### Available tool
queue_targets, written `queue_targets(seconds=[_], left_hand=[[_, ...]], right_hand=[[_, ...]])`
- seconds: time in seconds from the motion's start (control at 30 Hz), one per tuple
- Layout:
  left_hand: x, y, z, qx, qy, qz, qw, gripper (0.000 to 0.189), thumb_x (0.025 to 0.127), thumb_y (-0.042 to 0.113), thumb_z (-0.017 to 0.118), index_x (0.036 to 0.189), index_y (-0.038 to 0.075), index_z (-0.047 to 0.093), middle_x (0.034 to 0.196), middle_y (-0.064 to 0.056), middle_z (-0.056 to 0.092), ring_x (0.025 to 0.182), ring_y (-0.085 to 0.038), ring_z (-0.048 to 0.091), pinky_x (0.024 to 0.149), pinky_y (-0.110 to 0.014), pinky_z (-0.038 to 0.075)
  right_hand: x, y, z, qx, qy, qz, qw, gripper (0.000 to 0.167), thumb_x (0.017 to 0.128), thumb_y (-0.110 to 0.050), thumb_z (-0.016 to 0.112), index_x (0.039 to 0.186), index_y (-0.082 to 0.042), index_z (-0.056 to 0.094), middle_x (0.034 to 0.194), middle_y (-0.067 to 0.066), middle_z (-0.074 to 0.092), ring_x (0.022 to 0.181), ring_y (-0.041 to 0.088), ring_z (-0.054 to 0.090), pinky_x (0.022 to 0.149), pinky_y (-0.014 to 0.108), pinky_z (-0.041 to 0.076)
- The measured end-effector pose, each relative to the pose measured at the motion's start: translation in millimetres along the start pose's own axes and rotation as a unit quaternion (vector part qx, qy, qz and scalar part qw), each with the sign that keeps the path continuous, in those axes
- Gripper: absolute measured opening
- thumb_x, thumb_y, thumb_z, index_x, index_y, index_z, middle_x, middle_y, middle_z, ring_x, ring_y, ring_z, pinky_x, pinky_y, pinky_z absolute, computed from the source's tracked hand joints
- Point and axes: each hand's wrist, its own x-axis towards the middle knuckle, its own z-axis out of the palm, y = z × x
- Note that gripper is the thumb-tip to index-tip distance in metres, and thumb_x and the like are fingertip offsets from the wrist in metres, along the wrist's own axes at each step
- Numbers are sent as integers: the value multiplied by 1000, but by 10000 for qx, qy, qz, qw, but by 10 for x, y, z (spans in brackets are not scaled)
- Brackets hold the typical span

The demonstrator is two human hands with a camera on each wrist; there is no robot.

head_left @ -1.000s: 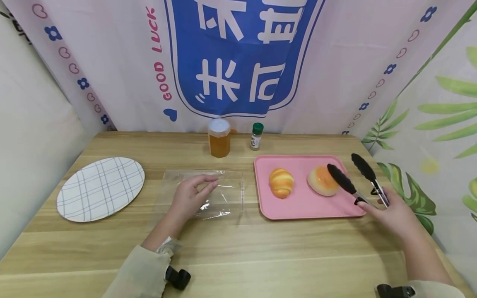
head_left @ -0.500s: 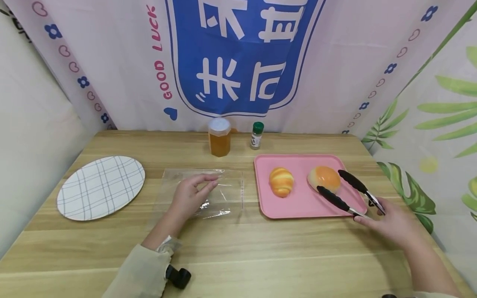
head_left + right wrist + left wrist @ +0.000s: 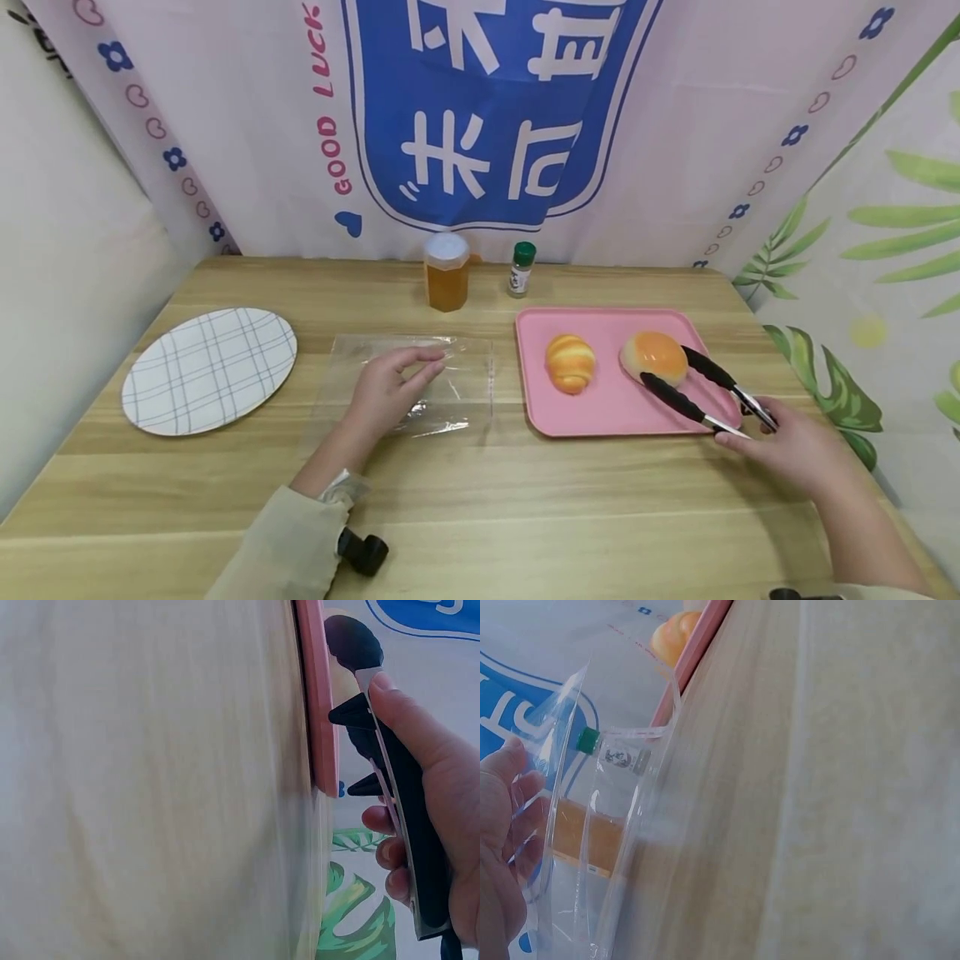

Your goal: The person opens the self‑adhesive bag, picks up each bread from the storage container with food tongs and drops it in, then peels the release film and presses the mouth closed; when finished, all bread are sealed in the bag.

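My right hand (image 3: pixel 798 446) grips a pair of tongs (image 3: pixel 397 780) with black tips and metal arms. The tips stand apart on either side of the round, orange-topped bun (image 3: pixel 655 358), close against it. This bun rests on a pink tray (image 3: pixel 630 417) to the left of a croissant-shaped bread (image 3: pixel 570 364), seen from the far side; in the head view that bread is on its left. My left hand (image 3: pixel 393 387) holds a clear plastic bag (image 3: pixel 577 892) by its upper layer between thumb and fingers, lifting it so the mouth gapes toward the tray.
A jar of amber honey-like stuff (image 3: pixel 447 279) and a small green-capped bottle (image 3: pixel 521 271) stand at the back of the wooden table (image 3: pixel 525 517). An oval checked plate or mat (image 3: pixel 210 371) lies at the left. Printed cloths hang around the table.
My right hand has brought the tongs down and toward me, from over the round bun's right side to both sides of it. The left hand stays with the bag; the head view shifts slightly.
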Motion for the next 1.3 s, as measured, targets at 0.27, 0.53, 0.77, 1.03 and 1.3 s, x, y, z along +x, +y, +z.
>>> queue_targets(seconds=[0.27, 0.53, 0.77, 1.03, 1.3], left_hand=[[-2, -2, -1, 0, -53, -29, 10000, 16, 91, 18, 70, 102, 9, 74, 111, -7, 74, 109, -26, 69, 97, -43, 55], [-12, 19, 10, 45, -140, 86, 9999, 18, 90, 18, 71, 104, 7, 74, 112, -7, 74, 108, -27, 69, 98, -43, 54], [-39, 42, -8, 100, -237, 161, 9995, 17, 91, 19, 70, 103, 8, 74, 113, -7, 74, 109, -26, 68, 100, -44, 53], [-78, 84, 1, 167, -348, 265, 9989, 20, 91, 19, 69, 105, 7, 72, 114, -7, 73, 112, -27, 67, 102, -45, 52], [-124, 159, 40, 265, -484, 331, 9979, 18, 90, 22, 70, 104, 11, 73, 111, -5, 74, 108, -24, 68, 100, -44, 53]], right_hand=[[-12, -288, -44, 487, 228, -394, 9978, 96, 81, -62, 70, 144, 4, 39, 135, 36, 50, 116, 57, 50, 83, 65, 46], [-35, -844, -150, 381, 387, -1414, 9885, 92, 75, -61, 76, 141, -3, 48, 130, 28, 59, 114, 48, 58, 84, 63, 49], [23, -1244, -89, 125, 280, -2304, 9726, 86, 72, -62, 77, 135, -8, 57, 118, 14, 69, 107, 33, 65, 86, 55, 53], [132, -1519, 23, -520, 126, -2584, 9645, 82, 71, -65, 76, 134, -15, 60, 115, 5, 71, 106, 27, 67, 88, 50, 55], [221, -1699, 152, -515, -135, -2692, 9616, 83, 71, -66, 75, 134, -13, 61, 125, 9, 68, 114, 30, 64, 95, 52, 53]])
